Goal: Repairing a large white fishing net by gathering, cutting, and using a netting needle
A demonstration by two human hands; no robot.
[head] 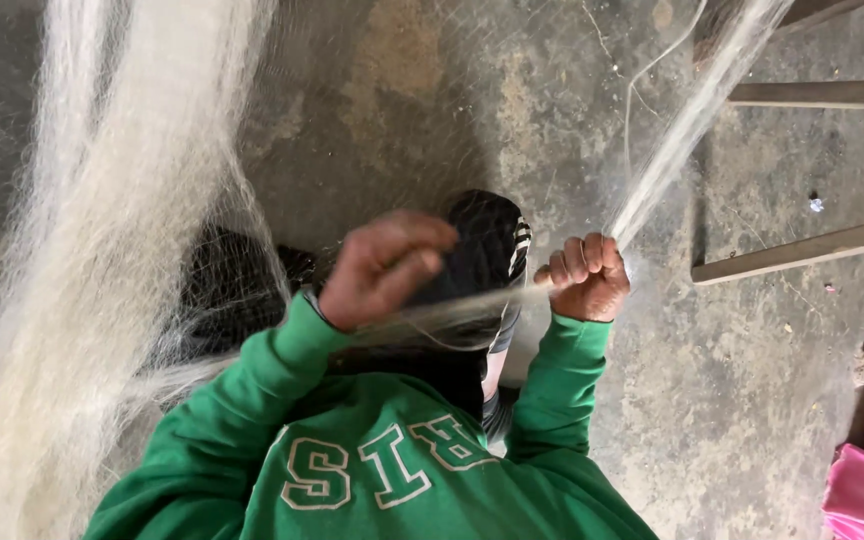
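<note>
We close our right hand (pixel 585 278) in a fist around a taut, silky bundle of pale fishing net (pixel 672 150). Our left hand (pixel 384 268), fingers curled, pinches the same fine strand, left of that fist, above rough concrete floor (pixel 752 400).

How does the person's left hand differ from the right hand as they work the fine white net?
The right hand is a tight, sharp-looking fist around a gathered strand of the fine white net; the left hand is blurred and sits looser on the strand. The right hand's strand climbs to the upper right; the left hand's runs sideways. Both wear green sleeves.
</note>
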